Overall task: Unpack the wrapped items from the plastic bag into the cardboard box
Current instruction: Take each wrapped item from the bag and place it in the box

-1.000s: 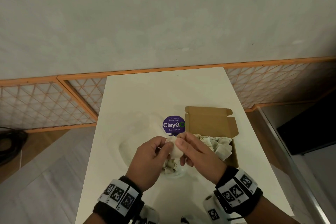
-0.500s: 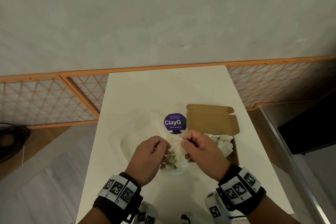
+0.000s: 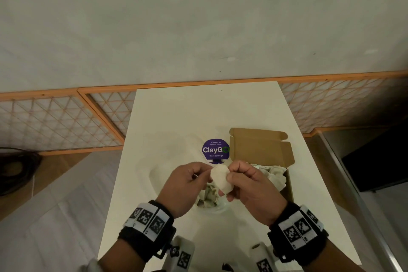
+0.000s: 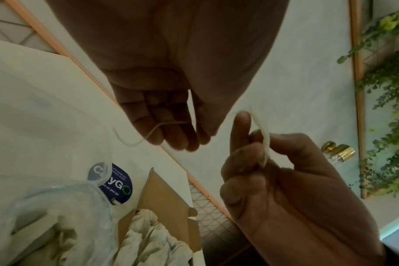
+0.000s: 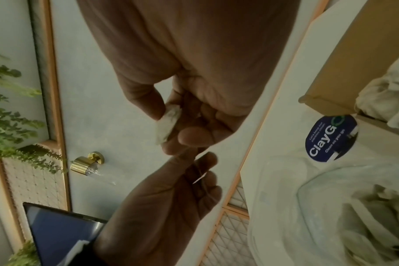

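A white wrapped item (image 3: 219, 180) is held up between both hands, just above the clear plastic bag (image 3: 154, 174). My right hand (image 3: 229, 174) pinches it between thumb and fingers; the right wrist view shows that pinch on the wrapped item (image 5: 167, 124). My left hand (image 3: 206, 174) is curled beside it and holds a thin string (image 4: 134, 136) that trails from its fingers. More wrapped items (image 3: 207, 199) lie in the bag under my hands. The open cardboard box (image 3: 260, 148) stands to the right with wrapped items (image 3: 271, 174) inside.
A purple ClayGo sticker (image 3: 215, 149) lies on the white table (image 3: 198, 112) between bag and box. The narrow table stands against a wall with orange lattice panels. The box lid is folded back away from me. A dark screen (image 3: 375, 165) sits beyond the table's right edge.
Both hands have stayed together over the bag. The wrapped item has turned between them and now shows more of its white face.
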Motion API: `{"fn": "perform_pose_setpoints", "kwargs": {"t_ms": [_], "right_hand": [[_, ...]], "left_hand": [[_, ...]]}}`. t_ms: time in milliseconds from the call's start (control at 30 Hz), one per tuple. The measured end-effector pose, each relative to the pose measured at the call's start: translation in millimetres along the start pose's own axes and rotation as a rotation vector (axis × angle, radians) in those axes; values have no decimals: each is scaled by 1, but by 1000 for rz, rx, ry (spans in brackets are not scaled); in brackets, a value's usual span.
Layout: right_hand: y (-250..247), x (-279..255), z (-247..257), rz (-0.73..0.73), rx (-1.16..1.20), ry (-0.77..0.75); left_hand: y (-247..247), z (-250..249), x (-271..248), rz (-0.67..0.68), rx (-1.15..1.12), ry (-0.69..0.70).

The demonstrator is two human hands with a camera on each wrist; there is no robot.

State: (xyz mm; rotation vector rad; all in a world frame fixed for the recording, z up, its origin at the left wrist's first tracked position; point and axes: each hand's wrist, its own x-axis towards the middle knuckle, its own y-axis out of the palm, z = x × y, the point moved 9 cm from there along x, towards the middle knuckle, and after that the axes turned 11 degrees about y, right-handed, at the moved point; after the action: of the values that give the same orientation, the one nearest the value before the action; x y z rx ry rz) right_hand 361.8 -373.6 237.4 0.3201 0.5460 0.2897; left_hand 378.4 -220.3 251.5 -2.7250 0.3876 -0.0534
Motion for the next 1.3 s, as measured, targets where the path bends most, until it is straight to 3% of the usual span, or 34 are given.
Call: {"fn": "perform_pose_setpoints", "kwargs": {"t_ms": [133,233,333,433,567,767,833,1000,1100,1300], "right_hand": [[-2,3,-3,-26,68,9],[-6,4,-5,-49,65,15],[-7,6,-6,-50,67,21],[-5,9,-9,-55,55,36],[-1,13,-10,-42,30,43],[-6,21,-8,-100,-148,35],[-12,27,-8,-140,-281,25],[-40,57,-42,-289,-909,21],[-40,78,-77,-256,-1068,68],[2,115,-112,-74,-1679,-1]], "left_hand": [[6,12,-10,23,14,-67],[-9,10,-17,-104,77,-58],[-23,3,-19,-278,-38,-8],[-27,-14,-18,-368,-141,60],[-19,-22,-13,-316,-240,95],[-21,-9,-9,-314,-59,104],[-22,-3,-10,-307,-28,83],[-37,14,-22,-321,59,16],[-45,21,-34,-302,113,-7],[-51,44,-52,-271,147,-74]]}}
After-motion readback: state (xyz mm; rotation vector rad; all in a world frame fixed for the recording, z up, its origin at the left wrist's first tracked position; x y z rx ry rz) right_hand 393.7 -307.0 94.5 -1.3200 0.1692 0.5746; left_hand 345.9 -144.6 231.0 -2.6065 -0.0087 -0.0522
